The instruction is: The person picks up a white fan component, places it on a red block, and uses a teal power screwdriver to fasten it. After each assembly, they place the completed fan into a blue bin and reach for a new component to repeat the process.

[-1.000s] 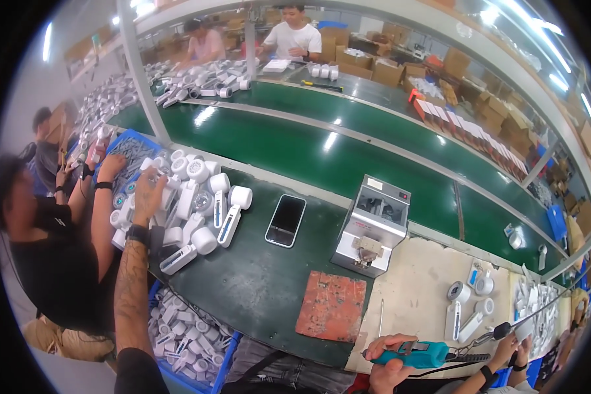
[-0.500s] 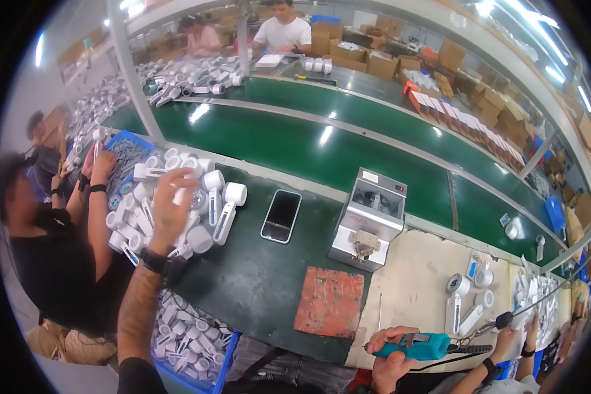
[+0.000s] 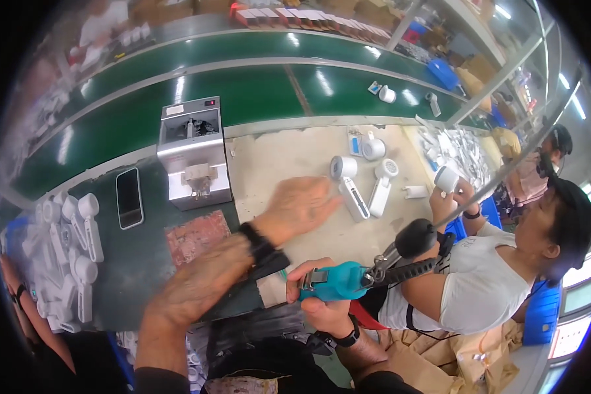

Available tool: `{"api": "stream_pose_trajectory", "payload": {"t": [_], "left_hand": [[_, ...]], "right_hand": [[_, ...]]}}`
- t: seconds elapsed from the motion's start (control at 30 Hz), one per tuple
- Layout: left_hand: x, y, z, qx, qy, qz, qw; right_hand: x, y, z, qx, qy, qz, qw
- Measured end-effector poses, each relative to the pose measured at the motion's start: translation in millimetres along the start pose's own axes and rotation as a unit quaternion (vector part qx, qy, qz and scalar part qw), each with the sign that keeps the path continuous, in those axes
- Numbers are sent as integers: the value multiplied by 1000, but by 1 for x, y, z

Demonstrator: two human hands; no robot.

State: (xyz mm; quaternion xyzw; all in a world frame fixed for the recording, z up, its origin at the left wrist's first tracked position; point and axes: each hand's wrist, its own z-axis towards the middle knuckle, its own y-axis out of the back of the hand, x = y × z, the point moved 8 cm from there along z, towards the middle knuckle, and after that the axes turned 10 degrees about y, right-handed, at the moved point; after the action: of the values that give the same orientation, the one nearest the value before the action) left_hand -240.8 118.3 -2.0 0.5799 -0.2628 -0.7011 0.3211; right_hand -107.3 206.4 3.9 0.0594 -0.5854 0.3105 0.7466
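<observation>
The person's left hand (image 3: 300, 207) stretches out flat over the pale bench top, fingers spread and empty, palm down, holding nothing. Just past its fingertips lie two white handheld fans (image 3: 358, 184), each a round head on a straight handle, lying side by side with heads away from the person. They look light, hollow plastic: stiff, smooth, a bit slippery, and the round heads seem the weaker part, so the handle would be the sensible place to take one.

The right hand (image 3: 322, 295) sits nearer the body and lower, closed around a teal electric screwdriver (image 3: 338, 282) held level, its black cable and sleeve trailing off to the right. That tool looks dense and rigid, and the grip is wrapped firmly round its body.

To the left of the outstretched hand stands a small grey metal machine (image 3: 192, 151); beside that lies a black phone (image 3: 129, 197), and nearer the wrist a reddish worn mat (image 3: 197, 235). Far left is a heap of more white fans (image 3: 65, 256). On the right a co-worker in a white shirt (image 3: 479, 282) lifts a white part.
</observation>
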Motion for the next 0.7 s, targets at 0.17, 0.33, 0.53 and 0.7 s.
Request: {"api": "stream_pose_trajectory", "payload": {"t": [0.17,0.33,0.53,0.7], "left_hand": [[4,-67,45,82,92,7,992],[27,-68,51,-72,132,20,988],[56,-14,26,-111,82,-68,988],[42,70,-60,-139,-92,-99,981]], "right_hand": [[9,1,-8,-22,6,-15,1000],[10,7,-8,-13,8,-54,998],[7,25,8,-95,48,-115,988],[-21,36,36,-83,67,-159,981]]}}
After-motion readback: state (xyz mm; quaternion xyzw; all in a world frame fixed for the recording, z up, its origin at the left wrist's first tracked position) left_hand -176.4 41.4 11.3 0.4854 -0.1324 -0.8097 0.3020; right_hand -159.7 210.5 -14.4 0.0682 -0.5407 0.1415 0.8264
